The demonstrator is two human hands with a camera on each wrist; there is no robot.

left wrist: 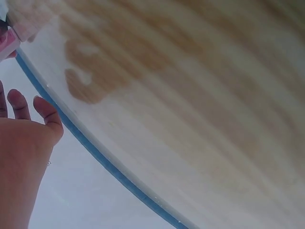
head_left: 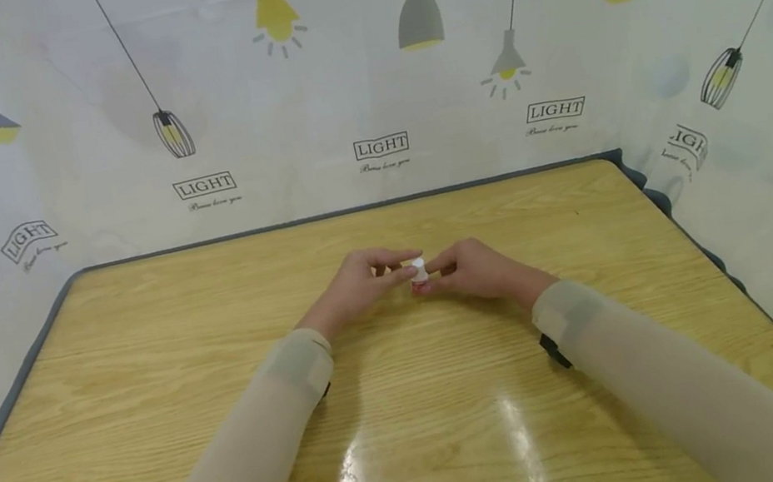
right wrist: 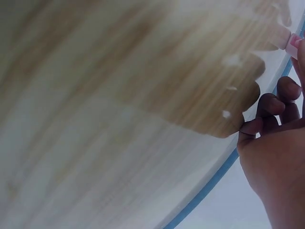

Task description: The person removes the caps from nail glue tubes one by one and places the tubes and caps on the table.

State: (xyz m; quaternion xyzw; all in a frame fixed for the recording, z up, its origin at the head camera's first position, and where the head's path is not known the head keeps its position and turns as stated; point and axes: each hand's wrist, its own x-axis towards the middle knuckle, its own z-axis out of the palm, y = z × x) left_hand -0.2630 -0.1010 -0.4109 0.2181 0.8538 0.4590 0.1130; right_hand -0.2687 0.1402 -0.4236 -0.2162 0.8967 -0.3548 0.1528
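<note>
A small bottle (head_left: 421,288) with a pinkish-red lower part and a white top (head_left: 418,264) stands upright between both hands, on the far half of the table. My left hand (head_left: 359,283) pinches its white top with thumb and forefinger from the left. From the right, my right hand (head_left: 480,268) grips it, thumb low by the red part and the other fingers curled in. Only a pink-and-white bit of the bottle (left wrist: 8,45) shows at the corner of the left wrist view. In the right wrist view, the bottle's pink edge (right wrist: 294,44) appears beyond curled fingers.
The wood-grain table (head_left: 413,405) has a dark blue-grey edge along its back and sides. Behind and beside it hangs a pale cloth (head_left: 306,119) printed with lamps and lettering. Dark bands sit under both sleeves at the wrists.
</note>
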